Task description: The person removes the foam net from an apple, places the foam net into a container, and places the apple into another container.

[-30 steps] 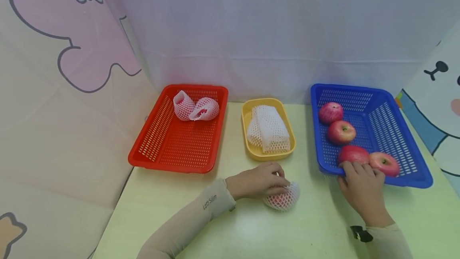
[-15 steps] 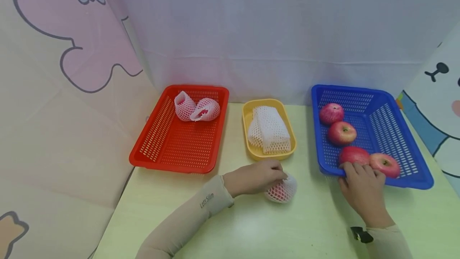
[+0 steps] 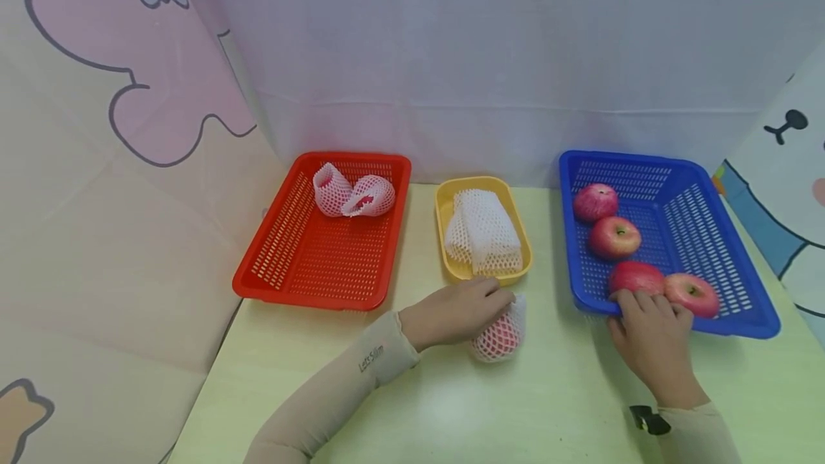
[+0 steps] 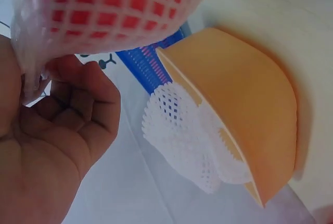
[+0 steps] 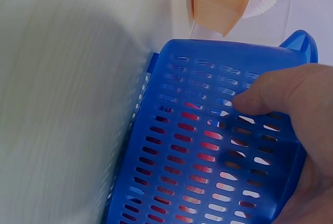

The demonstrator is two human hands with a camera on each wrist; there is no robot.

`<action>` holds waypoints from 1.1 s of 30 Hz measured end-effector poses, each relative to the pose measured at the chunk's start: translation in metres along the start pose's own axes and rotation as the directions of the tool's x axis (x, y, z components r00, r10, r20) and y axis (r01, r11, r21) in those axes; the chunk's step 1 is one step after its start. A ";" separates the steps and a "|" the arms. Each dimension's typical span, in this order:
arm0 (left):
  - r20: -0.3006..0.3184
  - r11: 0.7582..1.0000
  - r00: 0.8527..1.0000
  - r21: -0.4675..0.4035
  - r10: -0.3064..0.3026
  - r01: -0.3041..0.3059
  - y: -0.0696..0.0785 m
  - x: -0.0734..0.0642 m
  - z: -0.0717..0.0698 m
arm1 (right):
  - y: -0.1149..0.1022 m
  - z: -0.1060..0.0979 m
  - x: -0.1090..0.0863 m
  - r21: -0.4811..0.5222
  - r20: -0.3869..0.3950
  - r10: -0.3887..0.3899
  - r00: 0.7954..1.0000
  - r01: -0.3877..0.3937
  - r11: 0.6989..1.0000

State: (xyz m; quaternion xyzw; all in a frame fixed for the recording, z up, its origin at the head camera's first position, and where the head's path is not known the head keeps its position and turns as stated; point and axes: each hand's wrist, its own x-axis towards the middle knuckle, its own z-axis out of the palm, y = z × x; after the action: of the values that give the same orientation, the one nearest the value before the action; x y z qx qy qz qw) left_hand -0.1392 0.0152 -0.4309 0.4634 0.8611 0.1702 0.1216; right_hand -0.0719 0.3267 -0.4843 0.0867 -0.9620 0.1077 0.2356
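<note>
My left hand (image 3: pixel 460 310) pinches the gathered end of a white foam net around a red apple (image 3: pixel 498 339), over the table in front of the yellow tray. In the left wrist view the netted apple (image 4: pixel 117 10) hangs beside the curled fingers. My right hand (image 3: pixel 654 349) grips the near rim of the blue basket (image 3: pixel 741 324). Its thumb (image 5: pixel 260 96) lies against the slotted outer wall, and the fingers reach over the rim by a red apple (image 3: pixel 634 278). Several bare apples lie in this basket.
A yellow tray (image 3: pixel 445 271) with folded white foam nets (image 3: pixel 486 228) stands at the back middle. Left of it is a red basket (image 3: pixel 380 285) holding two netted apples (image 3: pixel 370 195). A cloth wall (image 3: pixel 483 56) rises behind them.
My left hand has shifted slightly away from me, and the netted apple has tipped so its loose net end now points up. The right hand stays on the blue basket's rim.
</note>
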 end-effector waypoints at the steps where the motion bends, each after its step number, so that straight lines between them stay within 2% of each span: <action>1: 0.005 1.000 1.000 -0.018 -0.010 0.010 0.000 0.001 0.000 | 0.000 0.000 0.000 0.000 -0.002 0.000 1.000 0.000 1.000; 9: 0.077 0.992 0.995 -0.103 -0.058 0.065 -0.003 0.004 -0.005 | -0.001 -0.001 0.000 0.001 -0.029 -0.014 0.999 0.014 1.000; 14: 0.080 0.994 0.996 -0.092 -0.043 0.050 -0.004 0.005 -0.007 | 0.000 -0.001 0.000 0.000 -0.022 -0.015 1.000 0.015 1.000; 18: 0.074 0.999 0.997 -0.030 -0.017 0.019 -0.003 0.004 -0.010 | 0.001 -0.001 0.000 -0.005 -0.005 -0.013 1.000 0.013 1.000; 25: 0.103 0.998 0.993 0.000 -0.055 0.055 -0.003 0.003 -0.011 | 0.001 -0.001 0.001 -0.011 0.019 -0.006 1.000 0.007 1.000; 27: 0.085 0.998 0.995 0.043 -0.047 0.043 -0.004 0.003 -0.008 | 0.001 -0.001 0.001 -0.009 0.008 -0.011 1.000 0.011 1.000; 33: 0.038 0.995 0.999 0.098 -0.024 0.020 -0.006 -0.001 0.004 | 0.001 -0.001 0.000 -0.014 0.027 0.003 1.000 -0.002 1.000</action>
State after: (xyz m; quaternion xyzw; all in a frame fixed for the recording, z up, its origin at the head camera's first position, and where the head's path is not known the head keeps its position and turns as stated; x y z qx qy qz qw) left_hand -0.1413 0.0120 -0.4369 0.4626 0.8709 0.1175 0.1173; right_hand -0.0718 0.3274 -0.4834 0.0854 -0.9659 0.1000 0.2230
